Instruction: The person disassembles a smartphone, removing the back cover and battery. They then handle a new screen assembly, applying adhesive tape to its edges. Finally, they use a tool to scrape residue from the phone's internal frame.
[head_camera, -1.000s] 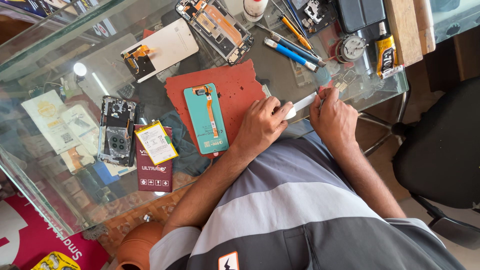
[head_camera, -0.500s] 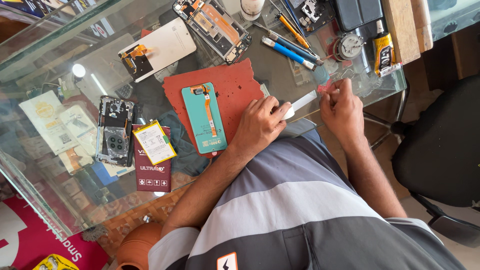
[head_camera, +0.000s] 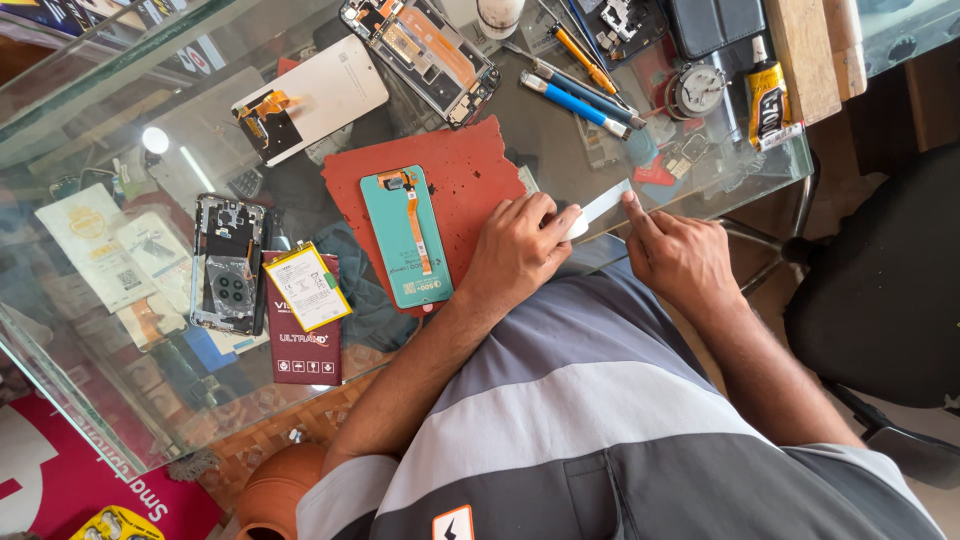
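My left hand (head_camera: 515, 250) rests on the edge of a red work mat (head_camera: 470, 170) and pinches one end of a thin white strip (head_camera: 603, 207). My right hand (head_camera: 680, 255) holds the strip's other end with its fingertips, just off the mat's right side. The strip lies stretched between both hands over the glass table (head_camera: 180, 160). On the mat, left of my left hand, lies a teal phone display panel (head_camera: 405, 240), back side up, with an orange flex cable.
On the glass lie an opened phone frame (head_camera: 425, 55), a white back cover (head_camera: 315, 100), a phone chassis with camera holes (head_camera: 228, 265), a yellow-labelled battery (head_camera: 308, 288), blue-handled screwdrivers (head_camera: 575, 100), a glue tube (head_camera: 768, 100) and a wooden block (head_camera: 800, 50). A black chair (head_camera: 880, 300) stands at right.
My right hand has slid down and away from my left along the strip, which now shows longer between the hands. My left hand stays on the mat's edge.
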